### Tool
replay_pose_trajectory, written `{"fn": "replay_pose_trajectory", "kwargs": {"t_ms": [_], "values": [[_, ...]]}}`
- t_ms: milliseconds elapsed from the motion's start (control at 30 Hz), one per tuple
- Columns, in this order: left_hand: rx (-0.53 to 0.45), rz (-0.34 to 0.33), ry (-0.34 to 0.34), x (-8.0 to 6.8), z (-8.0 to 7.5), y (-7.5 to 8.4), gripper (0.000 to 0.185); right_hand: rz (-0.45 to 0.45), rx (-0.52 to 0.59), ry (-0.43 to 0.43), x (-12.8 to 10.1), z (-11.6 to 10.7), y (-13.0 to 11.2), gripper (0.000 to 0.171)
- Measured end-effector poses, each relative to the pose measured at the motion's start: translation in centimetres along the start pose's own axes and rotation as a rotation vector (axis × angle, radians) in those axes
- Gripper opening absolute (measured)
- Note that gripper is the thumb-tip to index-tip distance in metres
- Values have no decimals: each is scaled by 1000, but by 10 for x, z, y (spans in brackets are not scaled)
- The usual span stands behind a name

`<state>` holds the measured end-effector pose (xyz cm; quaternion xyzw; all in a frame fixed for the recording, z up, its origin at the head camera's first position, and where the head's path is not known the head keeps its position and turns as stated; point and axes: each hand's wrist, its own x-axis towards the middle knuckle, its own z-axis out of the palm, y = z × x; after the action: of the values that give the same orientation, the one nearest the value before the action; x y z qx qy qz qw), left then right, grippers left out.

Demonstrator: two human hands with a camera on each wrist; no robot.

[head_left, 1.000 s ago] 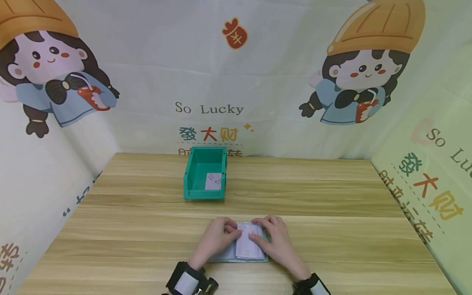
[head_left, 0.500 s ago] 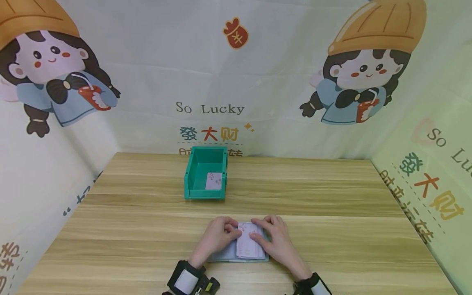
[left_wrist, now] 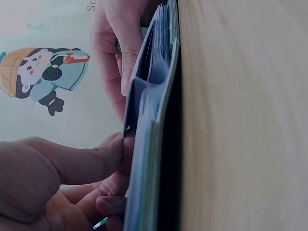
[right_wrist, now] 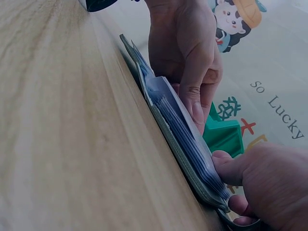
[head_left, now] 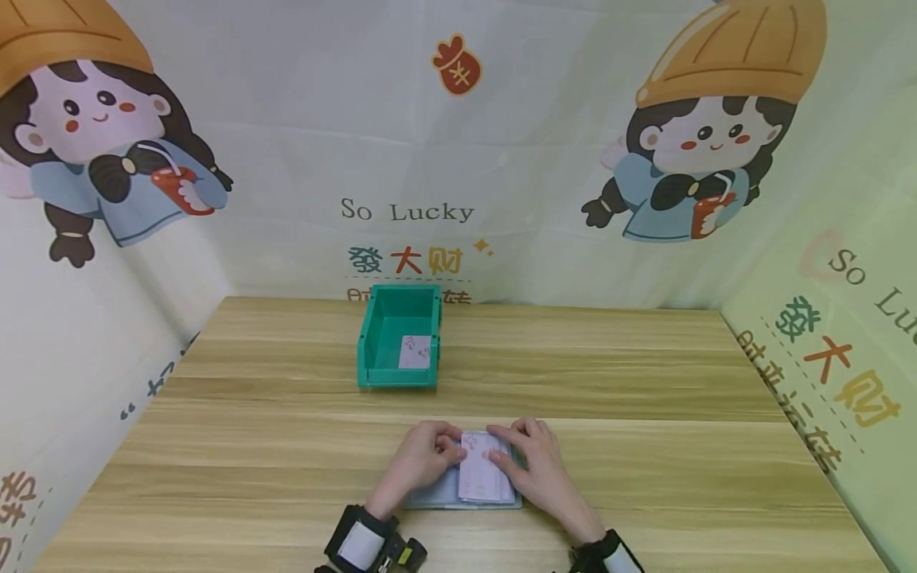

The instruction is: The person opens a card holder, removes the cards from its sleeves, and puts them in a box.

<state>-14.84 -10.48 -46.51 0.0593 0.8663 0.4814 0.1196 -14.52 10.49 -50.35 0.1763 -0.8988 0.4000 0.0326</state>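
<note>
Card holder (head_left: 466, 489) lies open on bench (head_left: 645, 446), near edge. Our left hand (head_left: 423, 461) and right hand (head_left: 533, 469) pinch top card (head_left: 481, 475). Cards thin, light, slippery; we judge edge grip best.

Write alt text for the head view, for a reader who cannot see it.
Both hands, left hand and right hand, rest on an open card booklet lying on a wooden table. Behind it stands a green bin with one card inside.

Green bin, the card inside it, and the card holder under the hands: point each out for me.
green bin (head_left: 377, 374): head view, on its near front wall.
card (head_left: 415, 352): head view, middle of its face.
card holder (head_left: 431, 498): head view, bare left page by the left wrist.
</note>
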Motion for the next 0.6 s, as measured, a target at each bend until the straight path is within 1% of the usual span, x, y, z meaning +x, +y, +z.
{"fn": "replay_pose_trajectory", "kwargs": {"t_ms": [267, 367, 500, 600], "values": [[3, 5, -18, -1, -2, -1, 28, 20, 0, -8, 0, 1, 0, 34], [9, 11, -35, -1, -4, -1, 29, 4, 5, 2, 0, 2, 1, 33], [11, 26, -52, -1, -6, -1, 35, -16, 11, 14, 0, 3, 2, 32], [5, 18, -58, -1, -6, -1, 42, -1, 16, 1, 1, 3, 2, 33]]}}
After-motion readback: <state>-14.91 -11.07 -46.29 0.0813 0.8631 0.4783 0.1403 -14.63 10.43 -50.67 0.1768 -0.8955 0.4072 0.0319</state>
